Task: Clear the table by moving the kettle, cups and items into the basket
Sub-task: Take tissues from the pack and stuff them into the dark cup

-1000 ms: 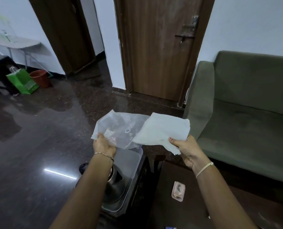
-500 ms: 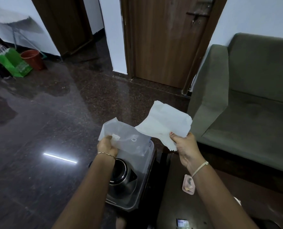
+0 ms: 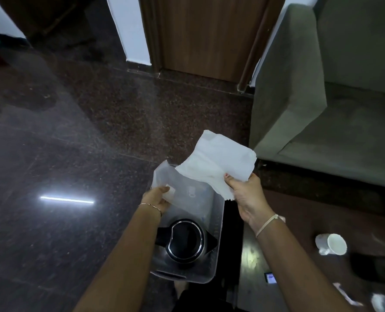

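Observation:
A clear plastic basket stands on the dark floor, left of the table. Inside it stands the black and steel kettle. My left hand grips a translucent plastic bag over the basket's far end. My right hand pinches a white paper napkin just above and right of the bag. A white cup lies on its side on the dark wooden table to the right.
A green sofa stands right of the table, with a wooden door behind. On the table lie a black round object, a small blue-white item and wrappers. Glossy dark floor spreads to the left.
The view has tilted down, so the basket, kettle and cup show more fully. Both hands have lowered the bag and napkin toward the basket's far end.

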The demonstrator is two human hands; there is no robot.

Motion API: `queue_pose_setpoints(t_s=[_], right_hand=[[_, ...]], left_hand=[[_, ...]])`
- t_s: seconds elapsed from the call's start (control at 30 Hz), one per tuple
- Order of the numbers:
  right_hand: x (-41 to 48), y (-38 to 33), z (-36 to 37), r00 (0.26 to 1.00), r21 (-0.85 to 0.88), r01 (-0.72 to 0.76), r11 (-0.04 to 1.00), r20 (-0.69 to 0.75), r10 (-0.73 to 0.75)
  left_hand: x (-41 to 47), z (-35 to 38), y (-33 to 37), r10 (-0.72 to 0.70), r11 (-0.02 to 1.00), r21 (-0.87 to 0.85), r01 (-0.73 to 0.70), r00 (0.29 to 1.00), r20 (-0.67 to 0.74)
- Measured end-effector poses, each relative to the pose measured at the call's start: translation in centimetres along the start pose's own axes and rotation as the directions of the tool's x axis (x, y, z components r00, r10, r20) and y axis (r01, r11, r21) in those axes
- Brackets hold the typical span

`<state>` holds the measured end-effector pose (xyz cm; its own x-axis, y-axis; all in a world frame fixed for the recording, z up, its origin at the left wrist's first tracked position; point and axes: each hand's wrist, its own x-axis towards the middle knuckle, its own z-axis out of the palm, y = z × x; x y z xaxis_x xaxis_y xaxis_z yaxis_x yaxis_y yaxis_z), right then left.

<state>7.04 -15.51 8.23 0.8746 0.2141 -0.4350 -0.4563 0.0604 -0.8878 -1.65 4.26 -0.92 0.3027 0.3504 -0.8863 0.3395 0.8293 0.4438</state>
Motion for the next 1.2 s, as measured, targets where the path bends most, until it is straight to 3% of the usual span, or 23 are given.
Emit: queue_pose_setpoints(t_s=[0.13,0.23,0.33,0.43,0.53,0.77,0.93,1.07,1.13,1.2], right_hand=[[0.2,1.0,0.6,1.000,0.004,-0.009,1.000,-0.028,0.009],[0.2,1.5,0.6,0.998,0.030,-0.027,0.999,-0.052,0.029],[0.3,1.9,0.7,0.998,0.045,-0.032,0.998,-0.058,0.035],[0.4,2.3,0.9,0.997,0.046,-0.035,0.998,-0.070,0.038],[0.6,2.7,1.0,0.995,0.054,-0.046,0.998,-0.081,0.050],[0.5,3.8,0.5,0.990,0.042,-0.076,0.996,-0.115,0.081],[0.3,4.4,0.3,0.986,0.053,-0.102,0.993,-0.126,0.108],[-0.3,4.3,0.4,0.988,0.057,-0.100,0.993,-0.110,0.106],[-0.7,3.9,0.2,0.990,0.059,-0.095,0.994,-0.099,0.101],[-1.2,3.2,0.0,0.992,0.059,-0.089,0.994,-0.082,0.094]], left_hand=[[1.8,-1.5,-0.5,0.206,0.919,0.366,-0.149,0.971,-0.122],[2.2,-2.6,-0.6,0.444,0.642,0.721,-0.262,0.893,-0.071],[2.0,-2.7,-0.6,0.524,0.396,0.850,-0.346,0.846,0.100],[2.5,-2.3,-0.6,0.475,0.193,0.925,-0.327,0.856,0.204],[3.1,-1.7,-0.9,0.344,0.078,0.944,-0.321,0.897,0.277],[4.5,-1.1,-1.5,0.165,-0.155,0.929,-0.335,0.918,0.359],[3.9,-1.0,-1.5,0.160,-0.259,0.926,-0.276,0.933,0.323],[2.6,-0.4,-1.1,0.230,-0.233,0.920,-0.315,0.901,0.367],[1.7,0.5,-0.5,0.269,-0.162,0.901,-0.401,0.861,0.432],[0.5,1.6,0.3,0.300,0.070,0.854,-0.516,0.827,0.475]])
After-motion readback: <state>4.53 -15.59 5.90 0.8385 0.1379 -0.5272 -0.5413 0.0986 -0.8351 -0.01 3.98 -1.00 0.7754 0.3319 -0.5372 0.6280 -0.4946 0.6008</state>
